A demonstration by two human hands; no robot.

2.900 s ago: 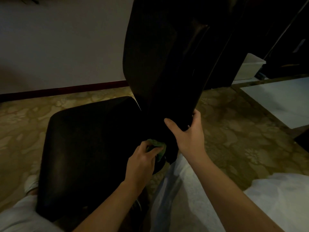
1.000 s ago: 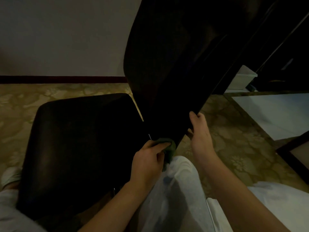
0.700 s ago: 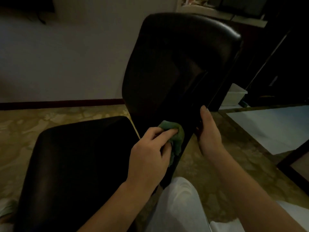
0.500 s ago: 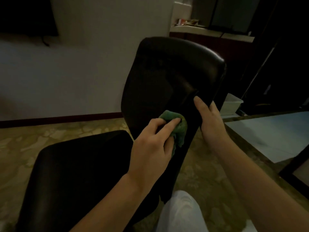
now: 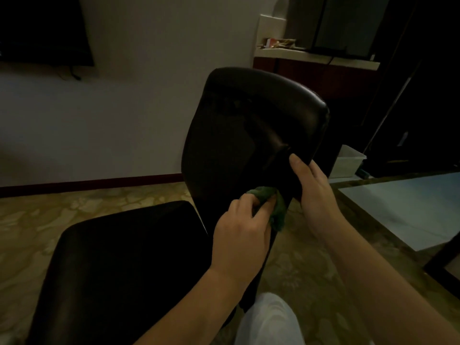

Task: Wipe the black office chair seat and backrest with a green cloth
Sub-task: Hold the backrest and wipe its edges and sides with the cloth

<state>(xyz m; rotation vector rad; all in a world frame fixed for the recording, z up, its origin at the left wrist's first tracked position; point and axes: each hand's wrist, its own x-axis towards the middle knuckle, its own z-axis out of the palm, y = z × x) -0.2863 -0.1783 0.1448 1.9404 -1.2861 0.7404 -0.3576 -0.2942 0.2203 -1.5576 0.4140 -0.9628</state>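
The black office chair stands before me, its seat point(image 5: 119, 265) at lower left and its tall backrest point(image 5: 239, 135) rising at centre. My left hand point(image 5: 241, 232) holds a crumpled green cloth point(image 5: 271, 202) pressed against the lower right part of the backrest. My right hand point(image 5: 313, 185) grips the backrest's right edge just above the cloth, thumb on the front face, fingers wrapped behind.
Patterned beige floor point(image 5: 74, 210) surrounds the chair. A white wall with a dark red skirting board point(image 5: 99, 180) lies behind. A white plastic bin point(image 5: 348, 163) and dark furniture point(image 5: 410, 95) sit at the right, with a pale floor panel point(image 5: 408, 207). My light-trousered knee point(image 5: 268, 319) is below.
My view has tilted upward, showing the whole backrest. My left hand carried the cloth up from the backrest's bottom edge, and my right hand slid higher along its right edge.
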